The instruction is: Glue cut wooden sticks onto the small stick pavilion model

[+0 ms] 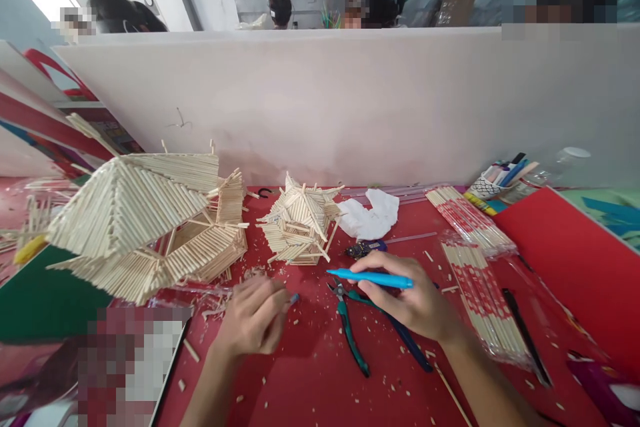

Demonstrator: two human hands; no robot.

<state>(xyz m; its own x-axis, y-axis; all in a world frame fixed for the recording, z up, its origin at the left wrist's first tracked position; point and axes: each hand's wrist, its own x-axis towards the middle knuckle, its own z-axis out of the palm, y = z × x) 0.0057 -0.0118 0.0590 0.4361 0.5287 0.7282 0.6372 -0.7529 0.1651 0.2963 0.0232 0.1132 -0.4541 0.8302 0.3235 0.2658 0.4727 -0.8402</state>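
My right hand (410,300) grips a light blue pen-like tool (373,277), held level and pointing left above the red tabletop (310,360). Just below it lie green-handled cutting pliers (353,337). My left hand (253,317) rests on the table with fingers curled, pinching something small with a bluish tip; I cannot tell what it is. A small model roof of wooden sticks (300,223) stands just behind both hands. A larger stick-built house (145,223) stands to the left.
Bundles of wrapped sticks (480,280) lie at the right beside a red sheet (575,267). A crumpled white tissue (373,217) sits behind the hands. A white partition (350,100) closes the back; other people sit beyond it. Stick offcuts litter the table.
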